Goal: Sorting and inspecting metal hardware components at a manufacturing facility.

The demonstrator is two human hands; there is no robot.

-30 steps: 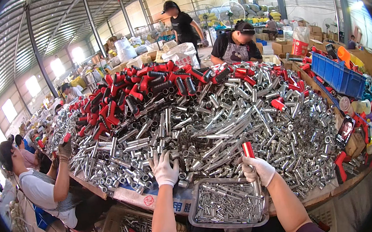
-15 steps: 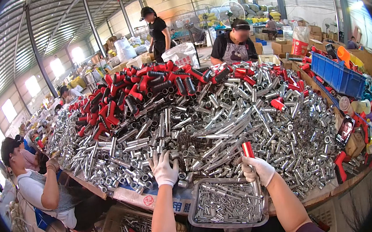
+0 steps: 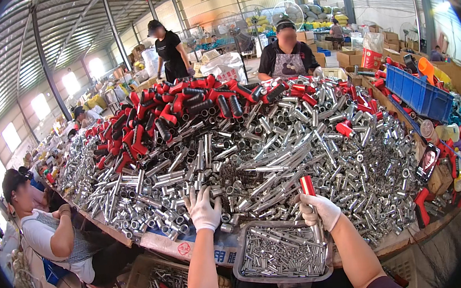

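Red-topped tube (image 3: 307, 185) gripped in right hand (image 3: 320, 212) above tray (image 3: 279, 280), left hand (image 3: 203, 210) spread at metal parts (image 3: 162, 210); I'd call it holding, next move needs steady aim.

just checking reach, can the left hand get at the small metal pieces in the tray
Probably yes: the left hand is spread near the far left corner of the tray; the right hand covers only the right side, leaving most small metal pieces open.

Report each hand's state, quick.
Left hand: open beside metal parts, nothing visibly held.
Right hand: closed around a red and silver tube.
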